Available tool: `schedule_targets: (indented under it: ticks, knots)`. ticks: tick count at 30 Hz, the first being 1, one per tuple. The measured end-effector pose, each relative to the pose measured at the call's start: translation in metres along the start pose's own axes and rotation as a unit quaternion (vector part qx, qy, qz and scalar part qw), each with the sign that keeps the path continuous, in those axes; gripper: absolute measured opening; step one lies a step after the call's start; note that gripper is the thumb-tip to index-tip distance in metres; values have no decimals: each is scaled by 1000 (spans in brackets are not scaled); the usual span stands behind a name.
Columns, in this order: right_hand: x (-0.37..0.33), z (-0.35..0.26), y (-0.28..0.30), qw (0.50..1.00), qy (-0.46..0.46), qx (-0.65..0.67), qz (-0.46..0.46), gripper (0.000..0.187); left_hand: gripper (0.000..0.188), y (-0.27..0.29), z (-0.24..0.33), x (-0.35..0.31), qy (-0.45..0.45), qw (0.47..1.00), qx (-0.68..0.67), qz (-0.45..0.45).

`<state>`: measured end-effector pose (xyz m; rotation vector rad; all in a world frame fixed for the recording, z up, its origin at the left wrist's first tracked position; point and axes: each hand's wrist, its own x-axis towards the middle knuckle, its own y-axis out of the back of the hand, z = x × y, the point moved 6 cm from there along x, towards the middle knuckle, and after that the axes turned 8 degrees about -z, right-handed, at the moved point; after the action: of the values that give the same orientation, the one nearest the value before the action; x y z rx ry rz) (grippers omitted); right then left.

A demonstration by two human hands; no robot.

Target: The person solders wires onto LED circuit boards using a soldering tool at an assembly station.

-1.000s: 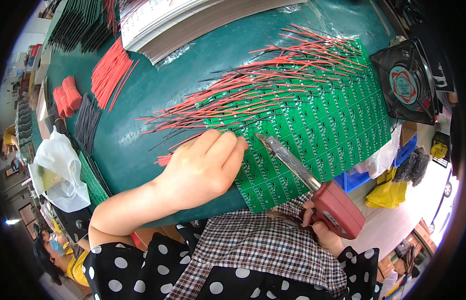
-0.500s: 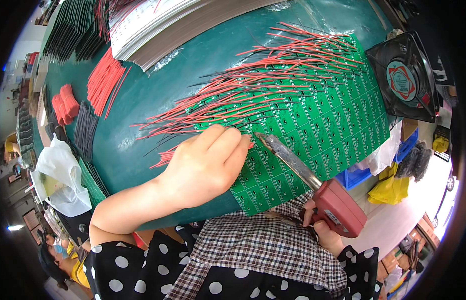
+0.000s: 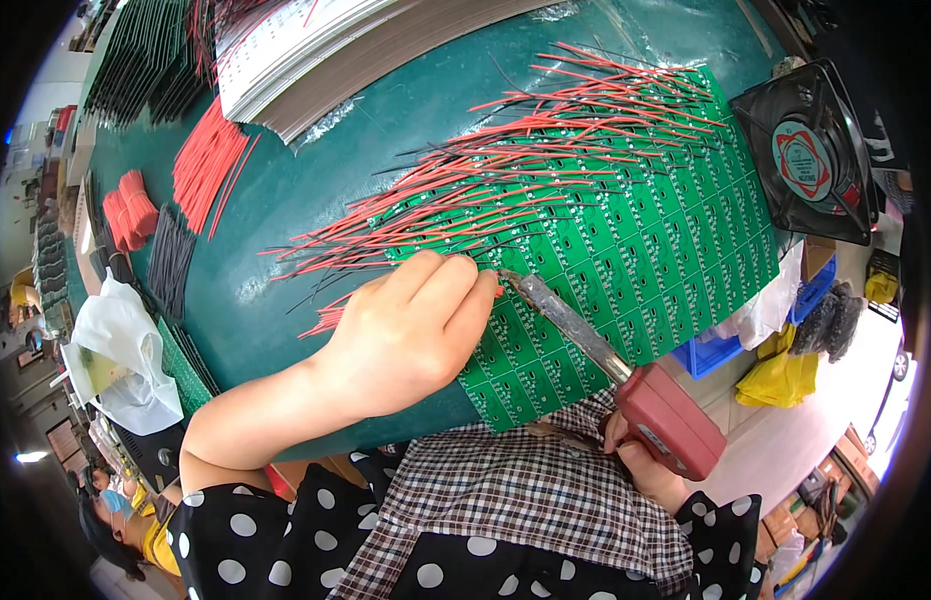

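A big green circuit board panel (image 3: 626, 250) lies flat on the dark green tabletop (image 3: 286, 220). Many red wires (image 3: 466, 190) and some black ones stick out from it to the left. The left hand (image 3: 406, 335) rests on the near edge of the panel. Its fingers (image 3: 456, 290) are pinched narrow on the end of a red wire, holding it down on the board. The right hand (image 3: 636, 465) is curled tight around the red handle of a soldering iron (image 3: 606, 350). The iron's tip sits right beside the left fingertips.

To do this well, I think the wire end must stay still on its small spot while the hot tip touches it. The fingers are very close to the hot tip, so they should keep a little back. A black fan (image 3: 811, 150) stands at the far right of the tabletop.
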<state>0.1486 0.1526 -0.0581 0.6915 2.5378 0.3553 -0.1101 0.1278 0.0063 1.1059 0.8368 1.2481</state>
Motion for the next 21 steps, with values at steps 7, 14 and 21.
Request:
schedule_targets:
  ticks: [7,14,21]
  knots:
    - [12,-17,4,949,-42,312,23,54,26,0,0,1,0,1000,5,0]
    - [21,-27,10,974,10,225,1,47,26,1,0,8,-4,1000,-14,-5]
    - [16,-13,15,945,-34,325,0,44,28,-3,3,19,-7,1000,-17,10]
